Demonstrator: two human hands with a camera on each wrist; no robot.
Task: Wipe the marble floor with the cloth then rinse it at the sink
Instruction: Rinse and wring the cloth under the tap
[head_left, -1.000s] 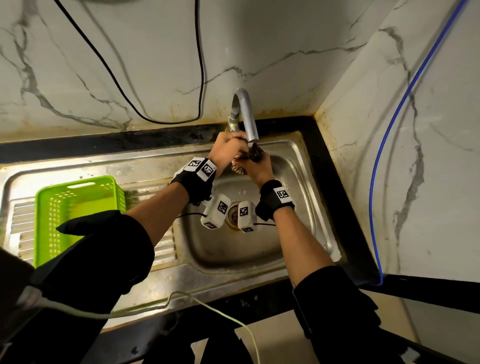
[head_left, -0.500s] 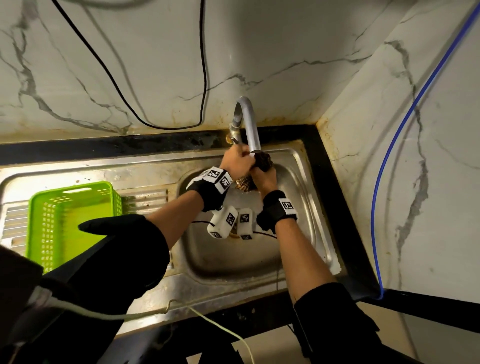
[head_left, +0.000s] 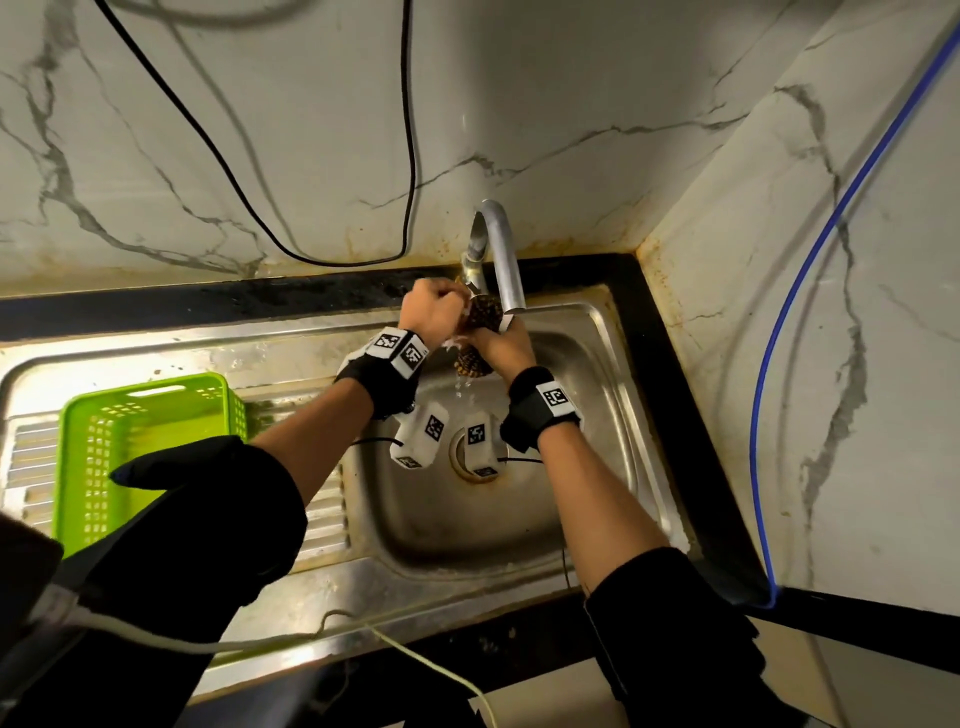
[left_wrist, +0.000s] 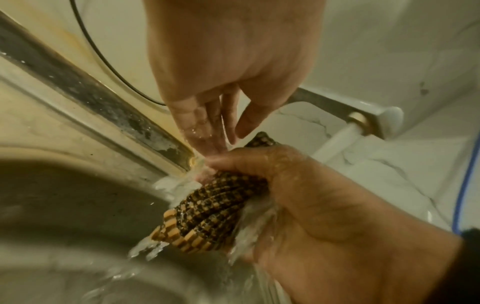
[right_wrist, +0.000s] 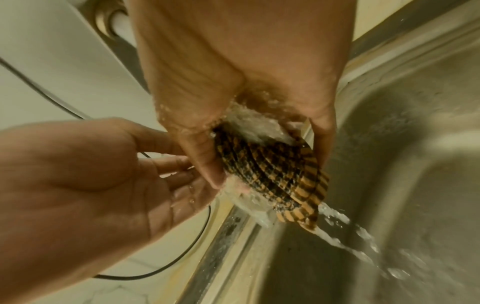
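A brown and black checked cloth (head_left: 474, 361) (left_wrist: 215, 207) (right_wrist: 285, 185) is bunched up under the curved metal tap (head_left: 506, 260), over the steel sink (head_left: 597, 415). My right hand (head_left: 501, 348) (left_wrist: 259, 164) (right_wrist: 269, 164) grips the bundle, with the thumb on one side and the fingers on the other. Water (right_wrist: 337, 236) pours through the cloth and off its lower end into the basin. My left hand (head_left: 431, 312) (left_wrist: 207, 127) (right_wrist: 182, 174) is beside the cloth. Its wet fingers are straight and reach to the bundle's top, but do not hold it.
A green plastic basket (head_left: 104, 441) stands on the drainboard to the left. A black cable (head_left: 410, 156) loops down the marble wall behind the tap, and a blue cable (head_left: 769, 364) runs down the right wall. A white cable (head_left: 415, 660) crosses the sink's front rim.
My left hand has moved a little up and to the left beside the cloth. The right hand keeps its grip under the spout.
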